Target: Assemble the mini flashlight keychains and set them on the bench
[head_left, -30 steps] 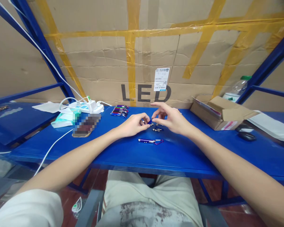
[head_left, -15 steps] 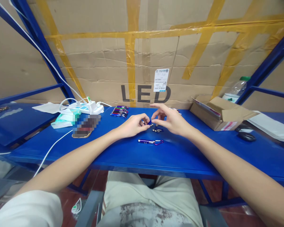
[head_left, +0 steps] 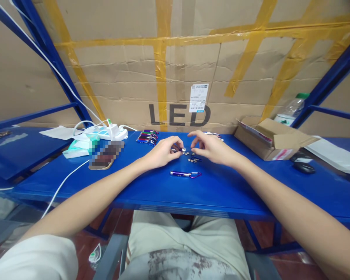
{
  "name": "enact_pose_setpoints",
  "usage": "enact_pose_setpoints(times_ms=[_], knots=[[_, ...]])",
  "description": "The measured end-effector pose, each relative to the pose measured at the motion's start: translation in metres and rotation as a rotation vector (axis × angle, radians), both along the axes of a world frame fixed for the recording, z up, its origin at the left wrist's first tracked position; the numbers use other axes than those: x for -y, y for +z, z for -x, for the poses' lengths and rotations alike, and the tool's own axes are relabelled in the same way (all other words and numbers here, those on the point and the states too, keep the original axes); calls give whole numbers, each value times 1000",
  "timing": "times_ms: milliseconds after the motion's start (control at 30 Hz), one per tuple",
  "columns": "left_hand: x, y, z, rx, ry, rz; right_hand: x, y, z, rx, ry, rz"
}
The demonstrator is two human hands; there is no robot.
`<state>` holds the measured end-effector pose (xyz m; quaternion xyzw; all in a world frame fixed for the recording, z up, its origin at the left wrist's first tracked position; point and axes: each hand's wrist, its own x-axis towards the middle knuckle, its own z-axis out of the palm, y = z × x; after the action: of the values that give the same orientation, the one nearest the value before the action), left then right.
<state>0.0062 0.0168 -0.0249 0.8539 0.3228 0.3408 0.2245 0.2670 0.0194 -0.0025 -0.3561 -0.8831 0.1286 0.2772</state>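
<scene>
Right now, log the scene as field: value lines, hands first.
left hand: fingertips at small silvery disc; grip unclear
right hand: thumb and index apart, nothing visible between
between hands: small metallic parts
nearest person: purple pen-shaped item with clip, on blue table
back left: colored pen-shaped items
left: phone, power strip
right: open cardboard box
</scene>
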Motion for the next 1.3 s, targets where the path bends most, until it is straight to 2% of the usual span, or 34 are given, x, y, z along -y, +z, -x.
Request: enact_pose_setpoints(times_ms=[267,400,567,1300], knots=[[-1,1,-1,38,93,11,1,-4,2,143,67,112],[-2,1,-1,30,153,-8,1,-10,6,165,111,97],[-3,1,-1,23,167,-10,3,-15,12,218,126,52],[0,3,-2,24,189,-10,7,-16,13,245,108,-43]])
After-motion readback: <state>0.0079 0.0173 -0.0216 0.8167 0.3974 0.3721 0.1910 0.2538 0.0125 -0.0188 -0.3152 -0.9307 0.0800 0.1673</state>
